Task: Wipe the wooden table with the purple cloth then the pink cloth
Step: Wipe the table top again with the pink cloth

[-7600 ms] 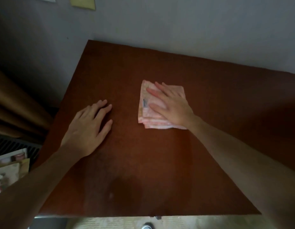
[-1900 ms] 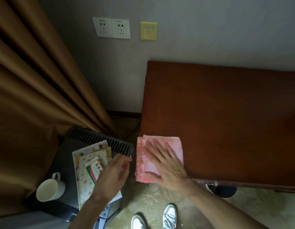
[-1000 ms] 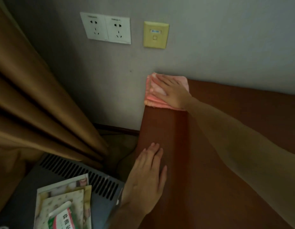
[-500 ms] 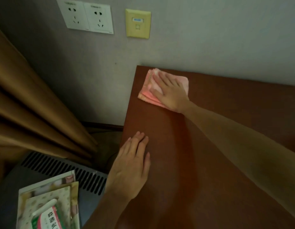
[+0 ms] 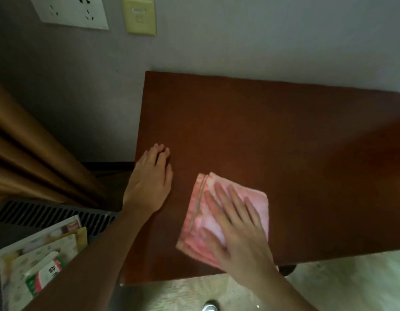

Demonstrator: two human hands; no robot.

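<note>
The folded pink cloth (image 5: 217, 223) lies on the worktop (image 5: 273, 135) near its front edge. The right hand (image 5: 237, 230) presses it flat with straight fingers. The left hand (image 5: 150, 182) rests released and flat on the worktop's left edge, apart from the cloth.

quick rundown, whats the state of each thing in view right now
pink cloth: folded, flat on the table near its front edge
right hand: fingers straight, pressing down on the cloth
left hand: flat on the table by its left edge, holding nothing
wooden table: bare apart from the cloth and hands
wall sockets: nothing plugged in
booklets: stacked on the grey vented unit
</note>
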